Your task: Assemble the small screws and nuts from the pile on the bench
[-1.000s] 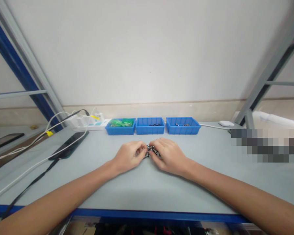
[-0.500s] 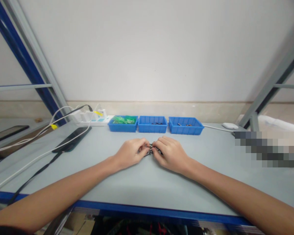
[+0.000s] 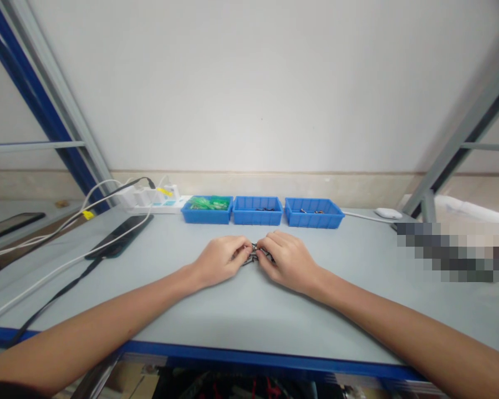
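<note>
Near the middle of the grey table [image 3: 249,316], my left hand [image 3: 222,259] and my right hand [image 3: 289,260] face each other with their fingertips almost meeting. Both hands pinch something small and dark; the fingers partly hide it, so I cannot make out what it is. Thin dark pieces [image 3: 249,260] show between and just below the fingertips. Behind the hands stand three blue trays: the left one [image 3: 208,216] holds green and clear plastic, the middle one [image 3: 257,217] a few dark pieces, and the right one [image 3: 314,220] a few small metallic pieces.
A phone [image 3: 118,238] with a black strap lies at the left, crossed by a white cable. A power strip [image 3: 162,205] with plugs stands at the back left. A white rounded case [image 3: 388,213] lies at the back right, near a pixelated area. Metal frame posts rise on both sides.
The view has shifted slightly. Both hands remain in nearly the same place, and a little more of the thin dark pieces shows below the fingertips.
</note>
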Available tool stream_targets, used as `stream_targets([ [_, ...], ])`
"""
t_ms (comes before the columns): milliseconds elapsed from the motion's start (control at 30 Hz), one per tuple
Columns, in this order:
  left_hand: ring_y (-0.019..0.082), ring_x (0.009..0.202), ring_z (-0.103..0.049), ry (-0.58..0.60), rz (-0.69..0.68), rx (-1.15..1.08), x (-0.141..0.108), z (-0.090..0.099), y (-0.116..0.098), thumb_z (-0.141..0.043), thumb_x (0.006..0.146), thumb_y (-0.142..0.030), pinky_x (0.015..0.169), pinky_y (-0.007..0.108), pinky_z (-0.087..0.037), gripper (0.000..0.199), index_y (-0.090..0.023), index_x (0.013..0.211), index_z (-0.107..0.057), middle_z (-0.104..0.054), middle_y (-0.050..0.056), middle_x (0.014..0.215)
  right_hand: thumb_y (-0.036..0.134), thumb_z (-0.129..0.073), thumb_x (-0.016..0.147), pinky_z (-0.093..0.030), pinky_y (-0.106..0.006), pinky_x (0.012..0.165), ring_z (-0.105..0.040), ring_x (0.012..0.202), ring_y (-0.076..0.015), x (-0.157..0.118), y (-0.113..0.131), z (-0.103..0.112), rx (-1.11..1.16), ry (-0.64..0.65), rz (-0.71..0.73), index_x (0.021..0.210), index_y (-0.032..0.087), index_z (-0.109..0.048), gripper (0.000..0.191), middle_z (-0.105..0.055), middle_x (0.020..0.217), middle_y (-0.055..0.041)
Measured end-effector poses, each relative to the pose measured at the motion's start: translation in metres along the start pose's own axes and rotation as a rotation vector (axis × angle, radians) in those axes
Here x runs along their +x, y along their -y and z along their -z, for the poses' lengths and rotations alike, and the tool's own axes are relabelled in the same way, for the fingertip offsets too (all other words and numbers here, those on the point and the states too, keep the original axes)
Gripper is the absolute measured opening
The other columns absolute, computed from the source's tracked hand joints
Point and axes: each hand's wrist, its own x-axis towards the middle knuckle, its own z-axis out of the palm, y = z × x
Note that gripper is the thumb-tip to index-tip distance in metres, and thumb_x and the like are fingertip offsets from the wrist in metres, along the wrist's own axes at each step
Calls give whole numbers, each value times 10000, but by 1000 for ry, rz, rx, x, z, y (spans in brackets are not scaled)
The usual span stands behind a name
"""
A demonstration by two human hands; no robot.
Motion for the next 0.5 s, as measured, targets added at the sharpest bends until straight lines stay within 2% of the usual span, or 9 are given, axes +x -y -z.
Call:
stream_targets([
  [133,120,634,-562,-15,25,-63,0,-1,2,-487,861,-274,616,224,-424,117,-180,918,-527,-608,-16,700,203,-441,868,-346,-278,612,-513,675,-161,0,-1,-2,9,-3,-17,802,139,-595,178,-595,718,-53],
  [267,117,634,-556,-34,19,-46,1,-1,3,-478,864,-276,613,222,-415,110,-182,863,-534,-607,-15,700,213,-430,875,-352,-278,614,-509,666,-160,-1,0,-2,29,-4,-16,797,145,-582,184,-589,707,-49],
  [500,113,639,-559,-33,21,-45,1,0,3,-458,871,-263,614,220,-399,117,-184,829,-533,-612,-20,705,222,-472,851,-363,-276,628,-524,714,-168,-2,-1,-1,68,4,-32,898,149,-542,112,-609,784,-52],
])
